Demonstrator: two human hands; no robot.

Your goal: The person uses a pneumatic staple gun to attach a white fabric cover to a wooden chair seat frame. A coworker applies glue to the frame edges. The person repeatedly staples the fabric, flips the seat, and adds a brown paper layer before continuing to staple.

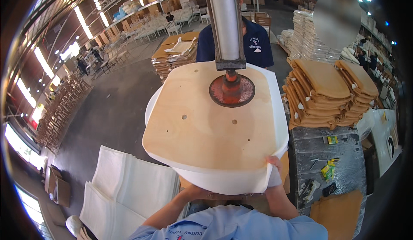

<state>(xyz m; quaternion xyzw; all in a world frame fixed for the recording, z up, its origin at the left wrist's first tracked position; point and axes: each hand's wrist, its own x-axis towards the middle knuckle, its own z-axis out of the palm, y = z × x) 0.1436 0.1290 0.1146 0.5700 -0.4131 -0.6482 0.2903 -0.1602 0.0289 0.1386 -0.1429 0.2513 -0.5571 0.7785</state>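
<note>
A plywood seat board [206,128] with several holes lies on white padding [215,177], which shows around its edges. A round, rusty red press foot [232,91] at the end of a metal cylinder [223,25] rests on the board's far half. At the near right corner my right hand [275,165] is closed on the padding's edge, with the thumb near the board's rim. My left hand [197,192] is under the padding's near edge, left of the middle, and its fingers are mostly hidden.
Across the press stands a person in a dark blue shirt [260,44]. White foam sheets [129,188] are stacked at the lower left. On the right, brown seat covers [322,83] are piled beyond a wrapped tabletop [309,145] with small tools and yellow-green packets [329,171].
</note>
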